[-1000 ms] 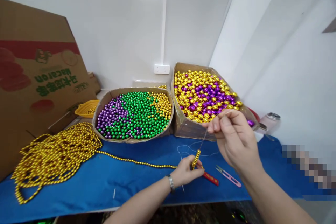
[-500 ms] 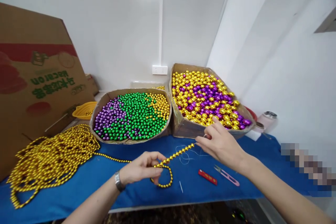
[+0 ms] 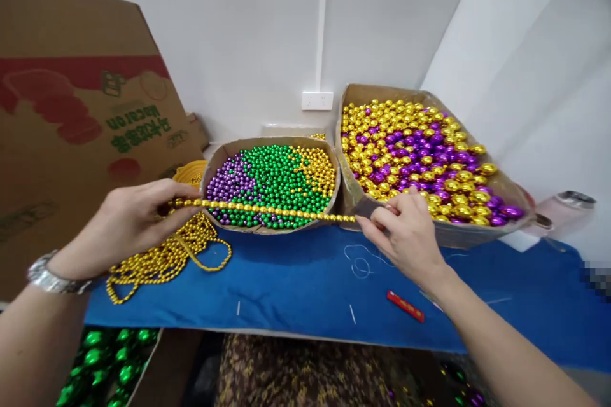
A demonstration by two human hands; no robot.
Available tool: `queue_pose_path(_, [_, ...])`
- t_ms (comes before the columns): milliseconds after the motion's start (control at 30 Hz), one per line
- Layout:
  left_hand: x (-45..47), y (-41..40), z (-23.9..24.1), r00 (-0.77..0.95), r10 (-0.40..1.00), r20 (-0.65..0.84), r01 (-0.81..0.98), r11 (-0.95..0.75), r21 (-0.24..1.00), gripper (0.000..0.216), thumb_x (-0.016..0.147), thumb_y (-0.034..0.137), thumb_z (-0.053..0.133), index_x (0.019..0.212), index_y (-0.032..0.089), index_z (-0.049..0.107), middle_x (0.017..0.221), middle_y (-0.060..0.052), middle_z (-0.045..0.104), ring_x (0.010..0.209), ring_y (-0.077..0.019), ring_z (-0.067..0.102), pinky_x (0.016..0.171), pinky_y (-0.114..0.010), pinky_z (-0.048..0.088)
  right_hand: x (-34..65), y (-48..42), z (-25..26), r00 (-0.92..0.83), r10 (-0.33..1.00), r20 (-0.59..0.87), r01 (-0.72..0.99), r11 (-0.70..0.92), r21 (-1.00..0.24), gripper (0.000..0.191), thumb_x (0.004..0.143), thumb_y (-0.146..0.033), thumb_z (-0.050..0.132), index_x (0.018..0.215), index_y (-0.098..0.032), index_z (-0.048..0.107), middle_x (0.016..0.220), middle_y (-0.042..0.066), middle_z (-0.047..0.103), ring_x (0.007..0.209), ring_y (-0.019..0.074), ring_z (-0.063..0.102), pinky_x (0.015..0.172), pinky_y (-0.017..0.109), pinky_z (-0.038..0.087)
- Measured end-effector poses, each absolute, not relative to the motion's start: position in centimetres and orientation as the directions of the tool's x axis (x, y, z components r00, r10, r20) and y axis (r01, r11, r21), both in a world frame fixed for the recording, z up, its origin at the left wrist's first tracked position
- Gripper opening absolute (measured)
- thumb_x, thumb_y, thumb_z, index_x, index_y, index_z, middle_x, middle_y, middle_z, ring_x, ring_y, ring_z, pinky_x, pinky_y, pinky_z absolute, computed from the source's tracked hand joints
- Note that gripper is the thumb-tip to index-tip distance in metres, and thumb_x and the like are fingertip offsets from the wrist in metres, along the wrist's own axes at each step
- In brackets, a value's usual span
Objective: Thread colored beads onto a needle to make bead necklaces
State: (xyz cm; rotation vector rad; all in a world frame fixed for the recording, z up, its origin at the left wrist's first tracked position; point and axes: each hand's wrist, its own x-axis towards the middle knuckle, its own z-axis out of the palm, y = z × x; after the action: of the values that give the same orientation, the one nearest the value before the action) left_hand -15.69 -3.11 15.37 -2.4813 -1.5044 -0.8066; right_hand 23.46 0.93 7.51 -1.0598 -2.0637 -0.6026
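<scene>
A gold bead strand is stretched nearly level between my two hands, above the table. My left hand, with a metal watch on its wrist, pinches the strand at the left, over the pile of gold bead strands. My right hand is closed on the strand's right end, in front of the box of gold and purple beads. Behind the strand stands a low box of purple, green and gold beads. A loose thread lies on the blue cloth near my right hand.
On the blue-covered table lie a red packet and two small white sticks. A big cardboard box stands at the left, a pink bottle at the right. Large green balls fill a box below the table's edge.
My left hand has moved far left, drawing the strand out into a long straight line. My right hand keeps its hold on the end. The view has shifted.
</scene>
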Motion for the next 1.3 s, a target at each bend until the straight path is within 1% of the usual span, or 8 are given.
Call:
queue_pose_path(67, [-15.6,-3.9,13.9,0.450,0.784,0.428,0.830,-0.544,0.122,0.023,0.081,0.037,0.057,0.097,0.021,0.064,0.083,0.000,0.066,0.068,-0.0118,0.057,0.062,-0.023,0.045,23.3,0.8,5.2,-0.397,0.549,0.736,0.824,0.566,0.023,0.036,0.086,-0.036,0.052,0.055,-0.019,0.050,0.070,-0.001,0.035,0.068,0.0140,0.036,0.092,0.045,0.036])
queue_pose_path(133, [-15.5,-4.2,9.7,0.487,0.825,0.286,0.799,-0.553,0.235,0.020,0.084,0.034,0.055,0.097,0.021,0.063,0.084,-0.001,0.066,0.074,-0.0134,0.060,0.066,-0.023,0.046,23.6,0.1,2.1,-0.426,0.625,0.654,0.820,0.572,-0.013,0.035,0.087,-0.036,0.051,0.056,-0.019,0.051,0.069,-0.001,0.036,0.067,0.0138,0.037,0.094,0.047,0.034])
queue_pose_path(267, [-15.3,-5.3,-1.0,0.471,0.882,-0.004,0.771,-0.409,0.488,0.024,0.089,0.034,0.045,0.094,0.019,0.063,0.085,-0.003,0.067,0.075,-0.0150,0.062,0.068,-0.024,0.046,24.6,-2.8,-4.8,-0.468,0.766,0.442,0.834,0.548,-0.066,0.034,0.086,-0.036,0.050,0.057,-0.020,0.053,0.068,0.000,0.039,0.068,0.0153,0.041,0.098,0.049,0.030])
queue_pose_path(400, [-15.2,-7.2,-6.6,0.475,0.871,-0.127,0.739,-0.316,0.595,0.027,0.091,0.034,0.040,0.098,0.021,0.063,0.089,-0.004,0.066,0.080,-0.0165,0.062,0.071,-0.024,0.046,25.0,-5.7,-9.3,-0.451,0.849,0.275,0.858,0.497,-0.131,0.037,0.087,-0.039,0.049,0.055,-0.021,0.050,0.067,0.000,0.042,0.067,0.0160,0.044,0.095,0.048,0.033])
queue_pose_path(567, [-15.5,-8.7,-7.9,0.450,0.872,-0.191,0.774,-0.275,0.570,0.025,0.090,0.036,0.042,0.105,0.023,0.058,0.097,-0.004,0.064,0.087,-0.0182,0.061,0.075,-0.026,0.046,25.3,-7.1,-11.3,-0.417,0.887,0.197,0.877,0.450,-0.167,0.038,0.087,-0.040,0.049,0.054,-0.021,0.048,0.066,0.000,0.043,0.068,0.0168,0.047,0.093,0.048,0.034])
queue_pose_path(900, [-16.1,-8.6,-8.7,0.450,0.873,-0.189,0.746,-0.251,0.617,0.021,0.091,0.033,0.042,0.098,0.022,0.058,0.091,-0.004,0.060,0.084,-0.0178,0.059,0.075,-0.027,0.046,25.7,-7.3,-12.2,-0.364,0.925,0.108,0.907,0.379,-0.186,0.038,0.087,-0.039,0.049,0.054,-0.020,0.049,0.066,-0.001,0.045,0.068,0.0159,0.049,0.094,0.044,0.032])
queue_pose_path(1100, [-16.6,-8.6,-8.6,0.410,0.892,-0.191,0.754,-0.213,0.622,0.016,0.090,0.029,0.044,0.098,0.020,0.055,0.092,-0.006,0.058,0.088,-0.0188,0.055,0.078,-0.030,0.045,26.1,-7.4,-12.3,-0.406,0.905,0.131,0.873,0.426,-0.236,0.041,0.088,-0.045,0.044,0.055,-0.021,0.052,0.065,0.001,0.047,0.066,0.0176,0.050,0.089,0.043,0.034])
queue_pose_path(1300, [-16.7,-8.7,-8.3,0.378,0.901,-0.212,0.767,-0.177,0.616,0.012,0.087,0.026,0.048,0.094,0.018,0.055,0.089,-0.006,0.057,0.085,-0.0184,0.053,0.077,-0.031,0.045,26.9,-6.8,-13.6,-0.477,0.851,0.220,0.826,0.520,-0.216,0.045,0.089,-0.050,0.036,0.060,-0.023,0.058,0.063,0.003,0.050,0.060,0.0186,0.051,0.083,0.043,0.035])
